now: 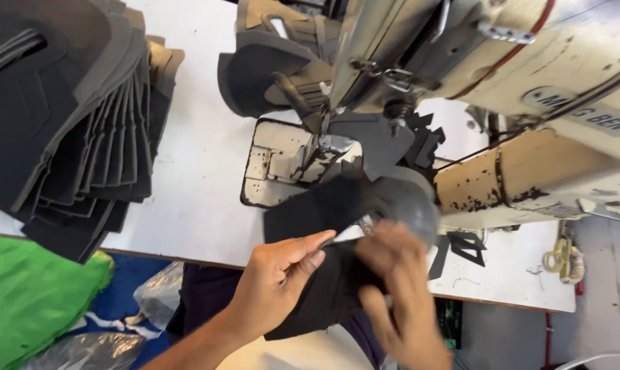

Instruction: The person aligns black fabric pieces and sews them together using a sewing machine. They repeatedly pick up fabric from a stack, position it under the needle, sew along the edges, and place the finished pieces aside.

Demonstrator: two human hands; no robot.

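Note:
My left hand (pixel 276 284) grips a black fabric piece (pixel 320 205) at its lower part, thumb on top, near the front edge of the white table (pixel 193 199). My right hand (pixel 399 294), blurred by motion, holds the same black piece from the right side. The piece bends up toward the needle area (pixel 324 140) of the cream sewing machine (pixel 529 89), and a grey rounded part (pixel 406 202) joins it just above my right hand.
A fanned stack of black and grey cut pieces (pixel 70 116) lies at the table's left. More sewn pieces (pixel 276 68) sit behind the machine. Green cloth (pixel 29 294) and plastic bags (pixel 152 294) lie below left. Small black scraps (pixel 461 247) and yellow-handled scissors (pixel 560 260) rest at the right.

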